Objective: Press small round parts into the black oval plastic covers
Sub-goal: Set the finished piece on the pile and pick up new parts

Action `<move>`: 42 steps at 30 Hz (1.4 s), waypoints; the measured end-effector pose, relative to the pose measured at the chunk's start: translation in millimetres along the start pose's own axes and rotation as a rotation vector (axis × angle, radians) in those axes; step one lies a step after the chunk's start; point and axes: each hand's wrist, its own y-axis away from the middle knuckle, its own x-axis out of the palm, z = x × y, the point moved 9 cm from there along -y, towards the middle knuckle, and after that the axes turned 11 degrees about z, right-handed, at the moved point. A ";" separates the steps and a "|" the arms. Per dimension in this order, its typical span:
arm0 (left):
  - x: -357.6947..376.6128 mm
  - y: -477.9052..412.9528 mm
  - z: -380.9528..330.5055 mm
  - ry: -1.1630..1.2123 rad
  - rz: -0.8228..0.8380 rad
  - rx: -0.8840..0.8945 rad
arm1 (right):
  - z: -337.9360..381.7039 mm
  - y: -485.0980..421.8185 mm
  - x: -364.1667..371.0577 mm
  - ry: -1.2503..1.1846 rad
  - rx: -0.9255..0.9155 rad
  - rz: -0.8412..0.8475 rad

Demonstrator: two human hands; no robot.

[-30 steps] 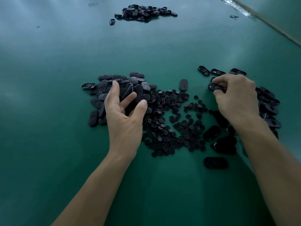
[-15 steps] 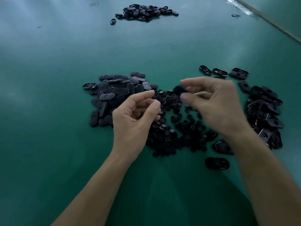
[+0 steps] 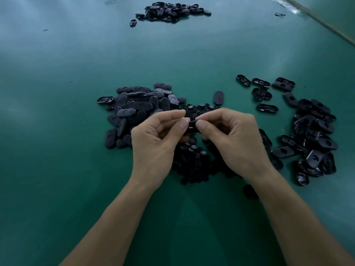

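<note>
Left hand (image 3: 155, 143) and right hand (image 3: 236, 139) pinch one black cover (image 3: 192, 126); left pile (image 3: 138, 106) at 9 o'clock, right pile (image 3: 315, 131) at 3

A green table (image 3: 57, 131) bears a crumpled clear strip (image 3: 288, 5) near its far-right edge.

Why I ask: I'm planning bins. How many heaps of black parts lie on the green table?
4, plus loose strays: far heap, matte covers left, small round parts in the middle, partly hidden, glossy covers right.
</note>
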 end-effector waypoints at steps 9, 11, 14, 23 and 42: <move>1.0 -1.3 1.8 -0.002 0.005 -0.026 | 1.0 5.1 -7.7 0.151 0.025 -0.117; -0.4 -1.1 0.4 -0.003 -0.021 -0.017 | 4.2 6.3 -9.8 0.339 0.032 -0.131; -0.7 -1.0 -0.6 -0.004 -0.033 -0.009 | -0.1 6.9 -7.4 0.526 0.087 -0.065; -3.7 -0.6 3.1 0.037 -0.053 -0.018 | -6.6 7.7 -2.4 0.684 0.173 0.056; -2.5 0.3 2.2 0.018 -0.043 -0.052 | 0.0 7.6 -0.4 0.631 0.143 -0.027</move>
